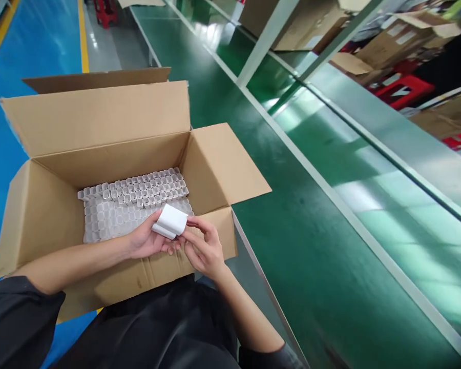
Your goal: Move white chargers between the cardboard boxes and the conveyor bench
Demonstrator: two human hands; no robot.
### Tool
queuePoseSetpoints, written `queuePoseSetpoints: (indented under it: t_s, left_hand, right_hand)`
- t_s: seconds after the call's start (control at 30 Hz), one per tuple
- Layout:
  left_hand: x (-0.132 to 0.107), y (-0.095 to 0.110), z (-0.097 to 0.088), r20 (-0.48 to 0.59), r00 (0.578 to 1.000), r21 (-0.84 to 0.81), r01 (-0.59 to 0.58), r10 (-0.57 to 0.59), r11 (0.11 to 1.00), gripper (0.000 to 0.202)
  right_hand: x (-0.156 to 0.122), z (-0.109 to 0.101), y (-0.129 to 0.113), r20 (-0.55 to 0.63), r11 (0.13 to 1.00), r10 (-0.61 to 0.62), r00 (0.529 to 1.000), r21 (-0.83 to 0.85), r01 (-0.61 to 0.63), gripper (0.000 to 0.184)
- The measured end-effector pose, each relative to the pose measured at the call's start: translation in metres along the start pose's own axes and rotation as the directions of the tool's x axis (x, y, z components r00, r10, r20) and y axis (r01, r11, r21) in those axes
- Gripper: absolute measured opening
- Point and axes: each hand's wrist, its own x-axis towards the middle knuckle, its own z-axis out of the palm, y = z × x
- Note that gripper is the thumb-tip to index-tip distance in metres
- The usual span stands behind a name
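Note:
A small white block-shaped part is held over the near edge of an open cardboard box. My left hand grips the part from below and the left, fingers curled round it. My right hand pinches its right side with thumb and fingertips. Inside the box lies a clear plastic tray of small cells, and a row band of small clear parts fills the far cells.
A long green conveyor belt with white rails runs along the right. White frame posts rise over it. Cardboard boxes and red stools stand beyond. Blue floor with a yellow line lies left.

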Motion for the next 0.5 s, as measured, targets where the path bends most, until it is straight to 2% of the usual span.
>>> queuePoseSetpoints:
  t_s: [0.2,0.3,0.4,0.5]
  left_hand:
    - [-0.013,0.022,-0.011,-0.041,0.998,-0.046,-0.056,0.054,0.997,0.069]
    - [-0.019,0.028,-0.017,-0.056,0.997,-0.009,-0.056,0.056,0.998,0.071]
    - [-0.022,0.03,-0.028,-0.018,0.999,0.023,-0.043,0.043,0.999,0.079]
    - [-0.023,0.031,-0.037,0.034,0.999,0.084,-0.024,0.021,0.996,0.091]
  right_hand:
    - [0.033,0.016,0.011,0.125,0.997,-0.082,0.989,0.012,0.081,0.048]
    - [0.046,0.024,0.012,0.132,0.992,-0.124,0.983,-0.007,0.126,0.035]
    - [0.058,0.032,0.013,0.105,0.982,-0.182,0.978,-0.035,0.186,0.02]
    - [0.075,0.031,0.025,0.106,0.976,-0.217,0.971,0.004,0.217,0.018]
